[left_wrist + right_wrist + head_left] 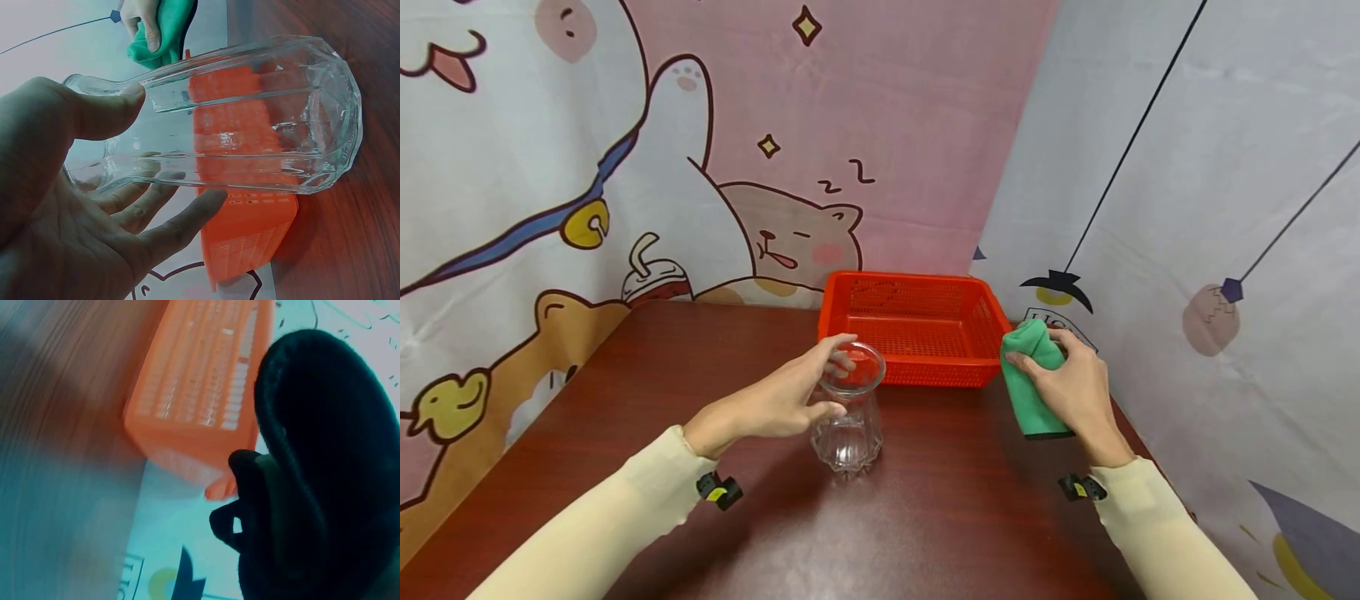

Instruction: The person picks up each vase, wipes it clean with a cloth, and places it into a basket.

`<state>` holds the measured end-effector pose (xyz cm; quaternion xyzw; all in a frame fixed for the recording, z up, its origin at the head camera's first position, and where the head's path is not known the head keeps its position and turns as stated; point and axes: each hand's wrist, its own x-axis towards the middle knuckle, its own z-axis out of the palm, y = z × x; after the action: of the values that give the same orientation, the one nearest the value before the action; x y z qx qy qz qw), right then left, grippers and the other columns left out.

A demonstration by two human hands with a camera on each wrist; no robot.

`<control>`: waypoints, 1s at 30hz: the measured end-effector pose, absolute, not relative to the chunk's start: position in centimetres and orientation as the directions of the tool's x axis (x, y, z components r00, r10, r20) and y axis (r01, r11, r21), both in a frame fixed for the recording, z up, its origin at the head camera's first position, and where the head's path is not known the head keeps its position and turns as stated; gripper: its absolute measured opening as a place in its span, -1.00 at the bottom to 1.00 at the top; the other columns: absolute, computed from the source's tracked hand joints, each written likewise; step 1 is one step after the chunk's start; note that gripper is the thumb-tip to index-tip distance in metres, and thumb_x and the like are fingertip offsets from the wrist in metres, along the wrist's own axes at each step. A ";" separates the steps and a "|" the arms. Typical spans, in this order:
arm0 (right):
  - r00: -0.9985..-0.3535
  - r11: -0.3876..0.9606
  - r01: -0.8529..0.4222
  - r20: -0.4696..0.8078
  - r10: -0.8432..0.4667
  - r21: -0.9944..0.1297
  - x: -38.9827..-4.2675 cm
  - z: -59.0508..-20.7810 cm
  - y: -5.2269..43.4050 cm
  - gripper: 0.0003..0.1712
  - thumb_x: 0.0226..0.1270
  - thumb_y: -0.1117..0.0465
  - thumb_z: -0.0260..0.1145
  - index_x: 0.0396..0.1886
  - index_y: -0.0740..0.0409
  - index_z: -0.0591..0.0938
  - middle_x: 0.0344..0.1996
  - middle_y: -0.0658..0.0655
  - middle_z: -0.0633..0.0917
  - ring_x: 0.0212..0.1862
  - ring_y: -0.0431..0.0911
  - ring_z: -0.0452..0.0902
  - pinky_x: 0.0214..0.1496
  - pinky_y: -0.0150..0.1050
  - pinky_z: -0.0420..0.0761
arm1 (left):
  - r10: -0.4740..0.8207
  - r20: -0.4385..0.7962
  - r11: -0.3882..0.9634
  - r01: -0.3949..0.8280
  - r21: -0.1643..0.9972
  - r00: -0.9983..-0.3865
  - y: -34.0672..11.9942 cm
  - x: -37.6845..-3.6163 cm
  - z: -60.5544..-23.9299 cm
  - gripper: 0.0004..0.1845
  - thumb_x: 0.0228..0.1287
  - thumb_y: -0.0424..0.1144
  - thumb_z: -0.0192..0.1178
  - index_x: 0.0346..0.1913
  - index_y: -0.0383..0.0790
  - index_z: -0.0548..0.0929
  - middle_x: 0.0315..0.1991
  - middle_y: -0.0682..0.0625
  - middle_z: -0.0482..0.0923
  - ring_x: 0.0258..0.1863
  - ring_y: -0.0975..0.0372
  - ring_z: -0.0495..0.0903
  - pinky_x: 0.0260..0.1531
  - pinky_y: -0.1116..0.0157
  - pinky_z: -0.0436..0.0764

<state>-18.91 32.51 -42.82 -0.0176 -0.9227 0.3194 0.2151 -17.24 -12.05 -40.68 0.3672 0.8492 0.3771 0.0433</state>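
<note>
- Head view puts your left hand (775, 400) at the neck of the clear glass vase (847, 417), thumb on the near side and fingers (842, 357) reaching over the rim; the vase stands upright on the dark red bench (625, 400), just in front of the red basket (917, 329).
- Left wrist view shows that hold loosely: your thumb presses the neck, while the other fingers (181, 215) lie nearly straight and spread beneath the glass rather than wrapped around it. I judge it a light steadying touch, not a firm clamp.
- Your right hand (1075, 387) has its fingers curled around a folded green cloth (1033, 383), held above the right edge of the bench, beside the basket's right wall and apart from the vase.
- Right wrist view is mostly filled by the cloth, dark and close to the lens, with the basket behind it; the fingers cannot be made out there.
- Progress, as a judgement: the vase is steadied and the cloth is in hand, but cloth and glass are not yet touching, so any wiping is not yet begun. The basket's visible floor holds nothing.
- Count: one vase, one cloth, one basket, two hands.
</note>
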 end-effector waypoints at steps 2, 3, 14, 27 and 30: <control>-0.907 0.805 -0.078 0.377 0.188 -0.588 -19.1 -43.1 33.2 -0.10 0.52 -0.32 0.62 0.57 0.16 0.68 0.11 0.40 0.87 -0.09 0.23 0.78 -0.26 -0.16 0.67 | 0.658 0.207 0.444 0.595 0.670 -0.724 -12.1 -17.2 -40.7 0.09 0.50 -0.43 0.56 0.87 -0.22 0.08 0.49 -0.21 0.61 0.50 -0.04 0.69 0.34 0.04 0.83; -0.908 0.810 -0.064 0.371 0.195 -0.583 -19.2 -43.2 33.6 -0.09 0.53 -0.33 0.60 0.58 0.17 0.66 0.12 0.41 0.86 -0.09 0.24 0.78 -0.26 -0.16 0.66 | 0.658 0.206 0.445 0.595 0.669 -0.724 -12.1 -17.2 -40.7 0.09 0.50 -0.43 0.56 0.87 -0.22 0.08 0.50 -0.21 0.61 0.50 -0.04 0.69 0.35 0.04 0.83; -0.937 0.848 0.048 0.270 0.221 -0.528 -21.0 -45.4 36.8 0.06 0.57 -0.42 0.50 0.59 0.38 0.57 0.15 0.48 0.80 -0.09 0.28 0.71 -0.30 -0.17 0.57 | 0.662 0.208 0.437 0.596 0.674 -0.720 -12.2 -17.5 -40.9 0.08 0.52 -0.38 0.56 0.87 -0.21 0.09 0.49 -0.23 0.61 0.51 -0.10 0.69 0.36 0.02 0.82; -0.976 0.898 0.166 0.061 0.208 -0.407 -22.6 -47.2 38.8 0.04 0.67 -0.33 0.38 0.67 0.43 0.41 0.20 0.56 0.66 -0.01 0.36 0.63 -0.22 0.18 0.62 | 0.656 0.221 0.446 0.607 0.658 -0.721 -12.0 -17.4 -40.7 0.09 0.49 -0.41 0.57 0.86 -0.24 0.09 0.49 -0.26 0.63 0.48 -0.08 0.70 0.37 0.01 0.80; -0.981 0.912 0.181 -0.004 0.193 -0.369 -22.9 -47.8 39.3 -0.07 0.70 -0.27 0.34 0.53 0.48 0.44 0.04 0.51 0.63 -0.05 0.36 0.61 -0.17 0.22 0.61 | 0.657 0.221 0.443 0.606 0.661 -0.721 -11.9 -17.5 -40.7 0.10 0.48 -0.42 0.58 0.86 -0.25 0.10 0.49 -0.26 0.63 0.48 -0.08 0.70 0.37 0.01 0.80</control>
<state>-22.85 39.27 -47.79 -0.0955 -0.9776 0.1869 0.0164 -17.47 -11.94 -40.73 0.3717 0.8489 0.3743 0.0339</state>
